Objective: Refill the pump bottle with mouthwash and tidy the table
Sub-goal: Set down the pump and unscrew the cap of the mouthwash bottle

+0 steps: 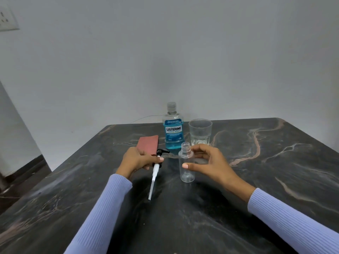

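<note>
Head view. Lilac sleeves at bottom edge. Left hand, frame centre, grips pump, dip tube slanting down-left. Right hand curls thumb and fingers round pump bottle: upright, uncapped, empty, centre frame. Mouthwash bottle behind, capped. Judged: pump removed; pouring, refitting, tidying left.

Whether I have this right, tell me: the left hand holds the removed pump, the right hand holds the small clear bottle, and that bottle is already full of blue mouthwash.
One point is wrong: the head view shows the small clear bottle empty, not full; the blue mouthwash sits in the Listerine bottle behind it. The left hand does hold the removed pump, the right hand the bottle.
</note>
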A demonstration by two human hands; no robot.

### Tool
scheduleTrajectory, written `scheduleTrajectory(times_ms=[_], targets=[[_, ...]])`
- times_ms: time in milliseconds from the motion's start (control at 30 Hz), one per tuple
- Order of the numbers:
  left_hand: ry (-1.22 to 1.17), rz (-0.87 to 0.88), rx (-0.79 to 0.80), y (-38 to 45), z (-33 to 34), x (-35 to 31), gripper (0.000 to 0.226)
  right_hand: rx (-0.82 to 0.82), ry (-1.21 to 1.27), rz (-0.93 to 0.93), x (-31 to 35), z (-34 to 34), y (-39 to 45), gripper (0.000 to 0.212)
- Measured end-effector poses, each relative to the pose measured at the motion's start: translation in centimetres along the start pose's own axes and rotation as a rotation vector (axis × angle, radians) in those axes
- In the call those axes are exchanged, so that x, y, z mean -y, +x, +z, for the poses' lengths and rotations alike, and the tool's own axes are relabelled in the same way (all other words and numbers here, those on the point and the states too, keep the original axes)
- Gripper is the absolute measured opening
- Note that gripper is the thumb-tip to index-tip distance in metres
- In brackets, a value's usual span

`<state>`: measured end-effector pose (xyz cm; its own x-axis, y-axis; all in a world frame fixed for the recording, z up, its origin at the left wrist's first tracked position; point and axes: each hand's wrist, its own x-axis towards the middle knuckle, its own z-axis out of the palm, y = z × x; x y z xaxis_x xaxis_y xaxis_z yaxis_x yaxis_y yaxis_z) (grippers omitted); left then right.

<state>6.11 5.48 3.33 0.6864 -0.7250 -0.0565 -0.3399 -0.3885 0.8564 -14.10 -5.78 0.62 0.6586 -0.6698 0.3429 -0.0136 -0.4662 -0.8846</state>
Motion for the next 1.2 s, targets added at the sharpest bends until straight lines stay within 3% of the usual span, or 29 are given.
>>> scheduleTrajectory(times_ms=[167, 500, 733, 833, 967, 1067, 1200], targets=[[0.073, 0.016, -0.052, -0.1, -0.6, 1.3, 0.030, 0.023, -0.049, -0.042, 0.9, 1.8, 0.8, 0.044], [0.336, 0.117, -0.283, -0.7, 0.3, 2.0, 0.035, -0.028, -0.069, -0.052, 1.0, 4.1, 1.5, 0.054], [0.335, 0.198, -0.364, -0.6, 0.7, 1.9, 0.026, 0.016, -0.075, 0.006, 1.3, 3.6, 1.4, 0.066], [0.196, 0.288, -0.429, -0.7, 0.9, 0.9, 0.024, 0.006, -0.063, 0.025, 1.4, 2.1, 1.3, 0.068], [-0.192, 0.390, -0.397, -0.7, 1.8, -2.2, 0.021, -0.106, -0.131, 0.028, 1.3, -1.3, 1.2, 0.056], [-0.443, 0.362, -0.341, 0.1, 2.1, -4.2, 0.019, -0.231, -0.145, 0.051, 0.8, -3.2, 2.2, 0.045], [-0.608, 0.293, -0.332, 1.0, 2.1, -4.6, 0.013, -0.316, -0.156, 0.009, 1.0, -2.6, 4.2, 0.038]])
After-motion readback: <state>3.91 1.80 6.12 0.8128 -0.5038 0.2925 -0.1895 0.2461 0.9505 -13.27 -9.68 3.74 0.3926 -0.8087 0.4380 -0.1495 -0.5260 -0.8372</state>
